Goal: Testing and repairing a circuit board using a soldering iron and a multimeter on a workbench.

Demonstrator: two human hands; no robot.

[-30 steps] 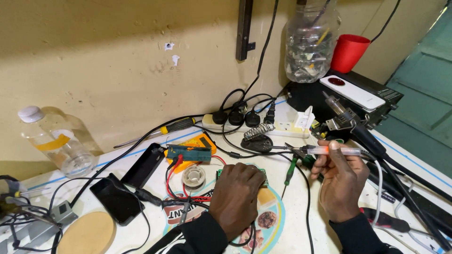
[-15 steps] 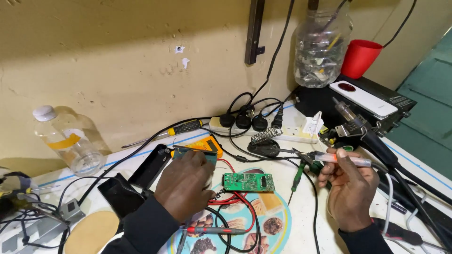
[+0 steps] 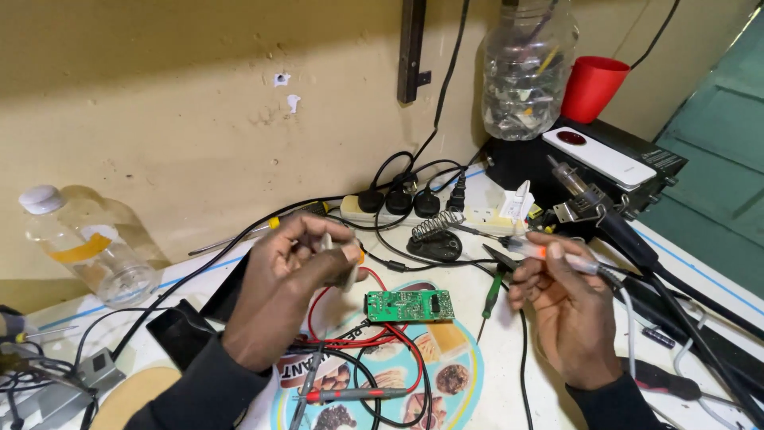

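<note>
Since half a second ago your left hand (image 3: 298, 275) has lifted off the bench, pinching a small pale piece I cannot identify; the green circuit board (image 3: 410, 305) lies bare between your hands; your right hand (image 3: 561, 306) grips a soldering iron (image 3: 541, 251); judging by this, soldering comes next, needing a steady tip; the clear bottle (image 3: 83, 247) looks nearly empty, the jar (image 3: 527, 72) holds oddments, the red cup's (image 3: 593, 87) contents are hidden.

Dim warm light, soft shadows, sharp focus

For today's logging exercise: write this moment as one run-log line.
left hand: raised, pinching small pale item | right hand: holds soldering iron | green circuit board: flat on table, untouched
</note>
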